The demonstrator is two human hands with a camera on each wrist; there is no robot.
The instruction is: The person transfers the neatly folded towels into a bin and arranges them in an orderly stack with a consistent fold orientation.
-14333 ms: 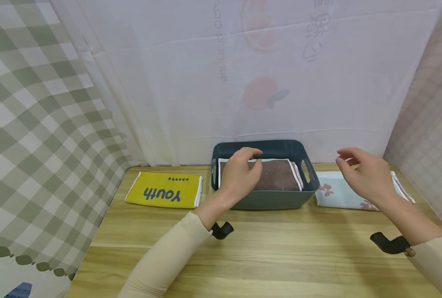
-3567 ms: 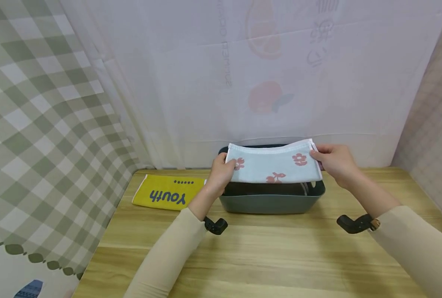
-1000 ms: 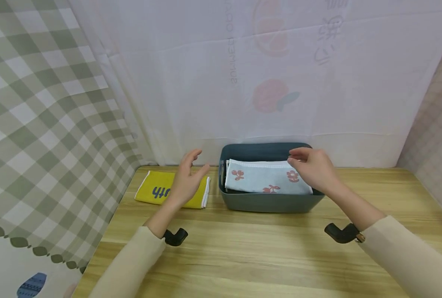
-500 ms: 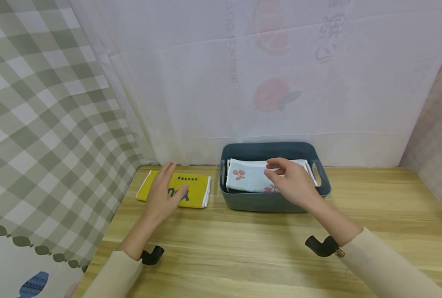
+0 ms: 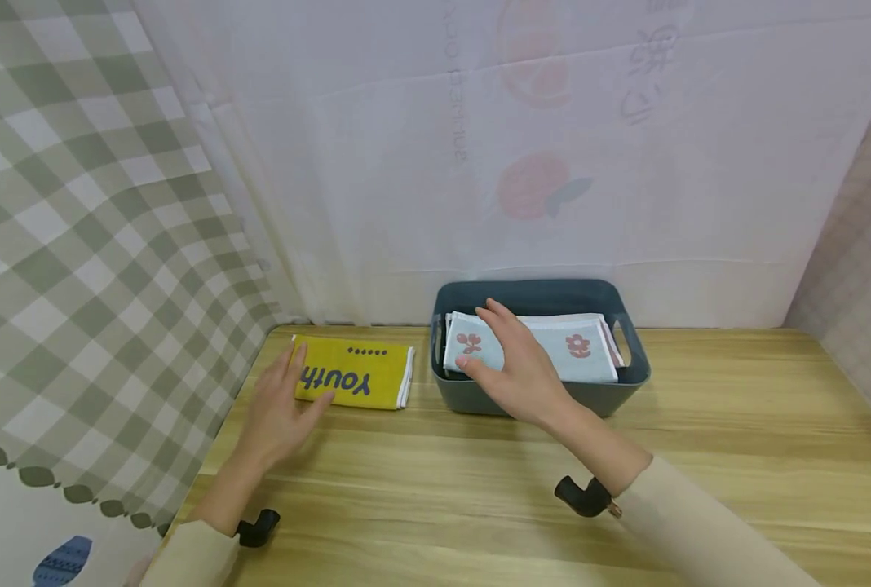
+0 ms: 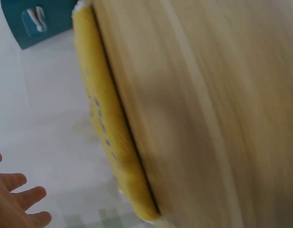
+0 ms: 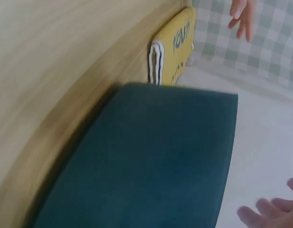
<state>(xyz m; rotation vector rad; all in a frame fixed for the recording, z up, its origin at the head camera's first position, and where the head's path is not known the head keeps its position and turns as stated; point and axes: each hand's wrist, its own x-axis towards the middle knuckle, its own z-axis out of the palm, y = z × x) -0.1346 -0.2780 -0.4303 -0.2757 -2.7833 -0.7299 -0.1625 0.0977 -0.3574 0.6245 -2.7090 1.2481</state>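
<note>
A folded yellow towel lettered "Youth" lies on the table, left of the dark teal bin. Over its left end hovers my left hand, fingers spread and empty; the left wrist view shows those fingers apart from the towel. My right hand is above the bin's left half, fingers extended, holding nothing. Inside the bin a folded light-blue towel with pink flowers lies on top, partly hidden by that hand. In the right wrist view, the bin's wall stands between camera and yellow towel.
The wooden table runs across the front. Behind it hangs a white curtain with fruit prints, close to the bin's back. A green checked cloth borders the left side, a pale checked one the right.
The light-blue towel went from the table's right, held by both hands, into the bin over the brown towel and was let go. Both hands have since shifted left.
</note>
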